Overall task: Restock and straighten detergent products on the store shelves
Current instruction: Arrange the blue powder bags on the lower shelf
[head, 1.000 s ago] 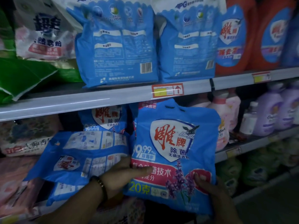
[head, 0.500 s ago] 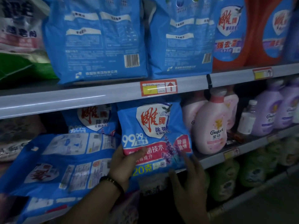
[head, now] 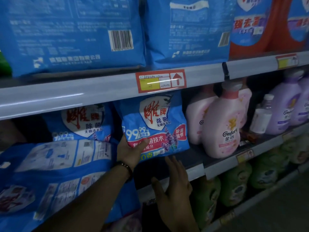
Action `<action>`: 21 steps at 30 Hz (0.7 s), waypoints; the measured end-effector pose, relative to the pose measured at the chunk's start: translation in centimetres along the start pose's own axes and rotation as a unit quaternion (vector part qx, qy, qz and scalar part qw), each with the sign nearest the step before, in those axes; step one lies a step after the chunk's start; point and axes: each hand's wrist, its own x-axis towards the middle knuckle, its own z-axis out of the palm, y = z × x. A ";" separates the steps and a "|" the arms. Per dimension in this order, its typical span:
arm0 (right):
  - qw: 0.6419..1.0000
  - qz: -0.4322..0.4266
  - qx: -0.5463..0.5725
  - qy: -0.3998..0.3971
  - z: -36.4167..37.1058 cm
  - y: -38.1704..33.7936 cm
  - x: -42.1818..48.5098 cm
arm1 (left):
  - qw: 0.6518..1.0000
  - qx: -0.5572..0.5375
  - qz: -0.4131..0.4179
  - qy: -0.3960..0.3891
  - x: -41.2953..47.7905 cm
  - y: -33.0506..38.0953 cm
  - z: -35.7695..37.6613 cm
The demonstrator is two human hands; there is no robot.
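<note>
A blue detergent powder bag (head: 155, 124) with a red-lettered shield and a lavender print stands upright on the middle shelf (head: 192, 158), just under the rail of the shelf above. My left hand (head: 132, 150) grips the bag's lower left corner, thumb across its front. My right hand (head: 173, 183) hovers below the bag over the shelf's front edge, fingers straight, fingertips just short of the bag's bottom. A second bag of the same kind (head: 83, 123) stands to the left, further back.
Blue bags (head: 58, 164) lie tilted at lower left. A pink Comfort bottle (head: 224, 129) stands right of the bag, then a small white bottle (head: 262, 118) and purple bottles (head: 284, 106). Large blue bags (head: 75, 30) and a red jug (head: 250, 22) fill the top shelf; green bottles (head: 234, 185) sit below.
The bag moved up and back onto the middle shelf and now stands upright. My right hand came off it and dropped below. The view moved closer.
</note>
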 end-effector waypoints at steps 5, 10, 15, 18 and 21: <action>0.999 0.024 -0.006 -0.030 0.4 -0.2 -0.1 | 0.990 0.135 0.023 0.035 -0.3 -2.2 -0.3; 0.999 0.032 -0.006 -0.027 0.8 -0.3 -0.6 | 0.975 0.219 0.026 0.024 -1.1 -2.3 -0.6; 0.999 0.026 -0.007 -0.036 1.1 -1.0 -1.0 | 0.971 0.237 -0.003 0.032 -0.9 -1.1 0.0; 0.999 0.021 -0.012 -0.041 1.5 -1.5 -1.0 | 0.970 0.237 -0.020 0.042 -1.6 -0.3 0.4; 0.999 0.019 -0.005 -0.035 2.1 -2.3 -1.1 | 0.975 0.214 -0.024 0.046 -2.9 0.6 0.5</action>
